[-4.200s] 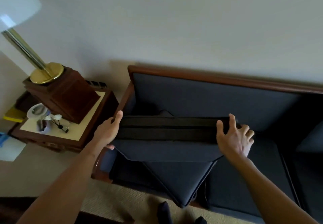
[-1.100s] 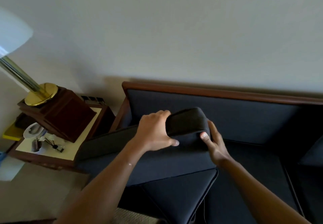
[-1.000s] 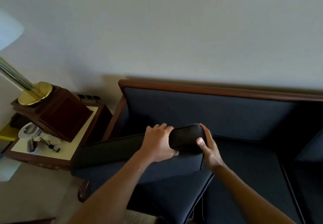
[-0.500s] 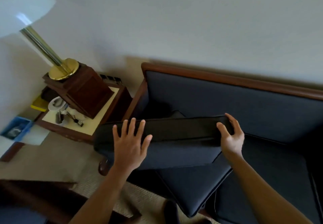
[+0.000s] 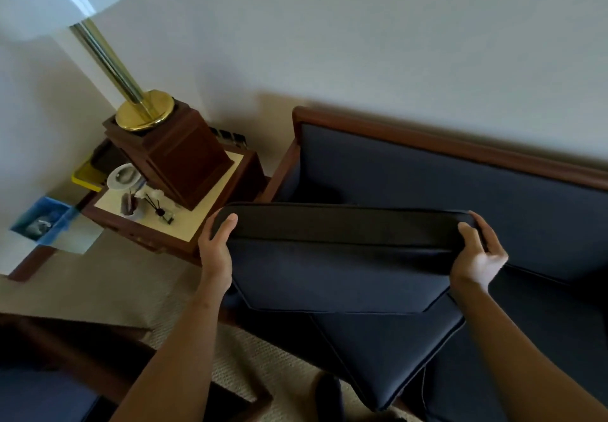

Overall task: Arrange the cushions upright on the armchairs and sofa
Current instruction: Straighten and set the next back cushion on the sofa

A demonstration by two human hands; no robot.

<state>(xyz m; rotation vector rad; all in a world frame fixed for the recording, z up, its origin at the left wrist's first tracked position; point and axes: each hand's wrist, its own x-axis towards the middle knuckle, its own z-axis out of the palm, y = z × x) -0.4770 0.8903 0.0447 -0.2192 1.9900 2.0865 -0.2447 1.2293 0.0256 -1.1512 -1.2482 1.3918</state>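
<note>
I hold a dark navy back cushion [image 5: 339, 267] upright in front of the sofa backrest [image 5: 427, 171], its top edge level. My left hand [image 5: 217, 240] grips the cushion's left top corner. My right hand [image 5: 477, 253] grips the right top corner. Under it a navy seat cushion [image 5: 391, 352] lies turned at an angle, one corner sticking out past the front of the sofa. The sofa has a brown wooden frame [image 5: 427, 135] along its top.
A wooden side table [image 5: 184, 224] stands left of the sofa with a brass lamp [image 5: 131, 99] on a wooden block, a cup and small items. A blue bin [image 5: 39, 220] stands on the beige carpet [image 5: 131, 290]. A dark wooden furniture edge [image 5: 82, 349] is at the lower left.
My left hand slid from the cushion's middle to its left end and closed on that corner. The cushion swung from a slant to level, in front of the backrest.
</note>
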